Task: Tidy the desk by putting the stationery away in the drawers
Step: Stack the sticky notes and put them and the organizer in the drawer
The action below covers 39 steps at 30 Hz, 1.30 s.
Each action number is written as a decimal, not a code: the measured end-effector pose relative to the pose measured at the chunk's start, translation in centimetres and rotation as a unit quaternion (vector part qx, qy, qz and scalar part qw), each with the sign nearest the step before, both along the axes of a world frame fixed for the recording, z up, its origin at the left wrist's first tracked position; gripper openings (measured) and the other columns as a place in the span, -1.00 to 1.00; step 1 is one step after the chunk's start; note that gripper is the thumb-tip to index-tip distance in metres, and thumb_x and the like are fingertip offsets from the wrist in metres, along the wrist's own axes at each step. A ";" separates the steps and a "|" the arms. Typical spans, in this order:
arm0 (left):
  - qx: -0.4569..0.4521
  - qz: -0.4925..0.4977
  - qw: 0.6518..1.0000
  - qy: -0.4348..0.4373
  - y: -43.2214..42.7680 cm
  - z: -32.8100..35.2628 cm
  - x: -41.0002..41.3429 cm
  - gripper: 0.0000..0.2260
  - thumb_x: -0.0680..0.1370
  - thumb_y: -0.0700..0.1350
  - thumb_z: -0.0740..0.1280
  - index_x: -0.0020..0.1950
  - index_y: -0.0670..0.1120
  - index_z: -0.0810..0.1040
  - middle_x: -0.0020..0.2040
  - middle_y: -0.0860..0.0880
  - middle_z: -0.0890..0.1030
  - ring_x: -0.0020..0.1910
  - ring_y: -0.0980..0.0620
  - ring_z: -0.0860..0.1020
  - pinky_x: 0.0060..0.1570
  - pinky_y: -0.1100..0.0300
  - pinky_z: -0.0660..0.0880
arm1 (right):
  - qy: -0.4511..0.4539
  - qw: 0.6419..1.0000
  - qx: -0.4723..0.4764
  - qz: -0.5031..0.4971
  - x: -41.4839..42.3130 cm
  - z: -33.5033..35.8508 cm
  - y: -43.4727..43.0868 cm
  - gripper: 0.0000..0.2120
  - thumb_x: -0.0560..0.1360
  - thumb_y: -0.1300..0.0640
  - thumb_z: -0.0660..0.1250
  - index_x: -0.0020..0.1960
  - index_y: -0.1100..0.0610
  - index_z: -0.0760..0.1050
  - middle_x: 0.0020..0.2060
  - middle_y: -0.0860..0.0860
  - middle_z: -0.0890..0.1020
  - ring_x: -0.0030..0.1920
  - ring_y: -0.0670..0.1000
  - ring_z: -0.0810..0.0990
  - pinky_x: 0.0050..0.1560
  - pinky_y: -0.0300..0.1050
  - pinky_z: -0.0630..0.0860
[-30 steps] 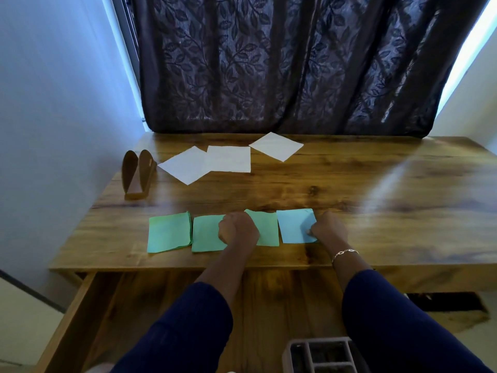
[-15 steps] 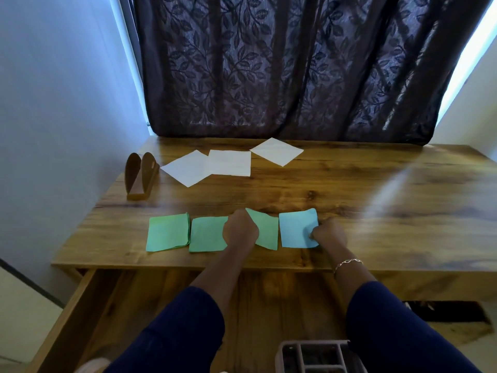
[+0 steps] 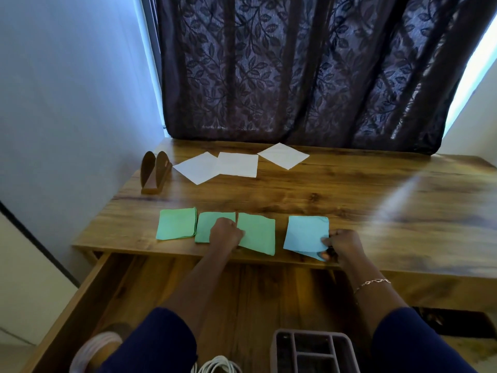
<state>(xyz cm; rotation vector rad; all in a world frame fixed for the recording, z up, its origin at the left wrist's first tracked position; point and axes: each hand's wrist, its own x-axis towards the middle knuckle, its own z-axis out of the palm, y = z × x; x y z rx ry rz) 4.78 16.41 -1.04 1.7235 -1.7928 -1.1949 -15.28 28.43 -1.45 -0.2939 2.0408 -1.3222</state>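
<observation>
Three green paper squares lie in a row near the desk's front edge: a left one (image 3: pixel 176 224), a middle one (image 3: pixel 208 227) and a right one (image 3: pixel 258 234). My left hand (image 3: pixel 226 232) is curled and pinches the left edge of the right green square. A blue paper square (image 3: pixel 306 232) lies further right, and my right hand (image 3: pixel 341 244) pinches its lower right corner, which lifts off the desk. Three white sheets (image 3: pixel 236 164) lie at the back. The wide drawer (image 3: pixel 80 297) below the desk edge stands open.
A brown wooden holder (image 3: pixel 156 172) stands at the back left of the desk (image 3: pixel 376 211). Inside the drawer sit a grey divided organiser (image 3: pixel 312 348), a white coiled cable (image 3: pixel 217 368) and a roll (image 3: pixel 99 345). A dark curtain hangs behind; a wall runs along the left.
My right hand has pulled the blue square to the right and toward the front edge, raising its corner. My left hand has taken the right green square's edge. The camera has tipped down.
</observation>
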 end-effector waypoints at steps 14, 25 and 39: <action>0.050 0.048 0.992 0.108 2.6 -0.4 6.4 -0.91 0.49 -0.30 0.35 -0.07 -0.29 0.47 -0.08 -0.19 0.52 -0.09 -0.10 0.52 -0.45 0.16 0.54 | -0.116 0.986 -0.002 0.122 5.4 0.0 0.7 -0.86 0.46 0.42 0.30 -0.15 0.21 0.43 -0.24 0.11 0.54 -0.28 0.02 0.51 -0.53 -0.20 0.52; 0.065 0.023 0.996 -0.055 0.5 -2.9 17.5 -0.93 0.49 -0.25 0.37 -0.15 -0.25 0.54 -0.12 -0.21 0.58 -0.04 -0.19 0.60 -0.08 -0.05 0.58 | -0.102 0.970 0.063 0.212 16.3 -3.4 -2.4 -0.91 0.43 0.45 0.31 -0.08 0.38 0.47 -0.10 0.24 0.57 -0.16 0.16 0.58 -0.45 -0.11 0.56; 0.026 -0.036 0.951 -0.307 -2.6 -8.1 24.1 -0.89 0.55 -0.24 0.23 0.05 -0.19 0.48 0.06 -0.14 0.57 0.06 -0.13 0.56 -0.04 0.06 0.50 | -0.049 0.943 0.200 0.263 23.3 -9.9 -5.9 -0.65 0.41 0.45 0.35 0.18 0.36 0.43 0.00 0.25 0.54 -0.13 0.18 0.54 -0.53 -0.17 0.49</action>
